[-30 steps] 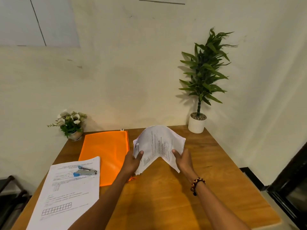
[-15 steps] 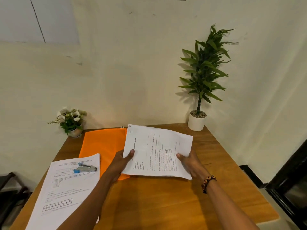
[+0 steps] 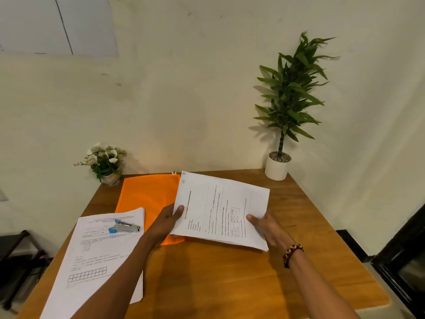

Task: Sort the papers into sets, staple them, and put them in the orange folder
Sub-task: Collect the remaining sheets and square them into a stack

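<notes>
Both hands held one sheaf of papers (image 3: 222, 209) in the middle of the frame, its print running sideways. The left hand (image 3: 166, 223) gripped the sheaf's left edge, thumb curled over the top sheet and fingers hidden beneath. The right hand (image 3: 268, 227) gripped the lower right corner the same way, thumb on top; a beaded bracelet (image 3: 292, 253) circled that wrist. The sheaf lay flat or nearly so, its left part overlapping the orange folder (image 3: 147, 195); whether it touched the folder or the table (image 3: 230, 279) could not be told.

The folder lay on the table left of centre, reaching to the far edge. At lower left a second stack of papers (image 3: 96, 259) lay flat, one corner over the folder's near left corner, with a stapler (image 3: 124, 227) resting on its upper part.

A small pot of white flowers (image 3: 103, 162) stood at the table's far left corner, and a tall green plant (image 3: 287, 107) in a white pot at the far right corner, both against the wall.
</notes>
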`<action>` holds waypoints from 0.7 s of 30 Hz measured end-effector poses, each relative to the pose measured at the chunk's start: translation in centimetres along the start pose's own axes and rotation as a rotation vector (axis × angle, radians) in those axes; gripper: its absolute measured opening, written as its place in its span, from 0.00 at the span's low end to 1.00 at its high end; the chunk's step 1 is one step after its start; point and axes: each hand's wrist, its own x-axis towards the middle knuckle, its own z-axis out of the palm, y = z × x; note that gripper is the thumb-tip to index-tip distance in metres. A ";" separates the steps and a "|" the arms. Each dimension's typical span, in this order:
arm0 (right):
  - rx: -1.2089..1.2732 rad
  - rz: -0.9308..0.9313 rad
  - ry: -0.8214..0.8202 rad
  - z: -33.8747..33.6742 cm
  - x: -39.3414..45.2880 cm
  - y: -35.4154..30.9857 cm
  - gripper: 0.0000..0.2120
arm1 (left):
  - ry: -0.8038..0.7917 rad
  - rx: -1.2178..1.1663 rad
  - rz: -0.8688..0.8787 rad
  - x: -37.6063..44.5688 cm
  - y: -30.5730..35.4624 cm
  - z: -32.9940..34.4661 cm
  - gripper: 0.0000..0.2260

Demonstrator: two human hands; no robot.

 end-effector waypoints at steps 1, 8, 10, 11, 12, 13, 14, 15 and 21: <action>0.008 0.003 0.009 0.2 -0.1 0.1 0.18 | 0.039 -0.022 -0.005 -0.2 0.0 0.0 0.11; 0.101 0.007 0.118 1.6 0.0 1.0 0.18 | 0.168 -0.132 -0.065 -1.4 -1.4 -0.7 0.21; 0.127 0.012 0.142 2.5 0.0 1.5 0.16 | 0.235 -0.178 -0.027 -1.9 -1.6 0.0 0.23; 0.139 0.018 0.150 3.2 0.0 1.7 0.16 | 0.295 -0.203 -0.013 -2.2 -1.7 0.5 0.24; 0.151 0.023 0.154 4.0 0.1 2.0 0.15 | 0.334 -0.231 0.006 -2.4 -2.0 1.0 0.24; 0.160 0.027 0.151 4.9 0.1 2.3 0.14 | 0.360 -0.289 0.022 -2.6 -2.2 1.4 0.24; 0.173 0.031 0.146 5.8 0.1 2.6 0.13 | 0.376 -0.368 0.036 -2.8 -2.4 1.7 0.22; 0.186 0.033 0.137 6.9 0.0 2.7 0.13 | 0.403 -0.469 0.050 -3.1 -2.4 2.0 0.20; 0.296 0.019 0.001 12.4 -1.5 2.8 0.18 | 0.632 -0.692 -0.010 -4.1 -2.2 -0.5 0.19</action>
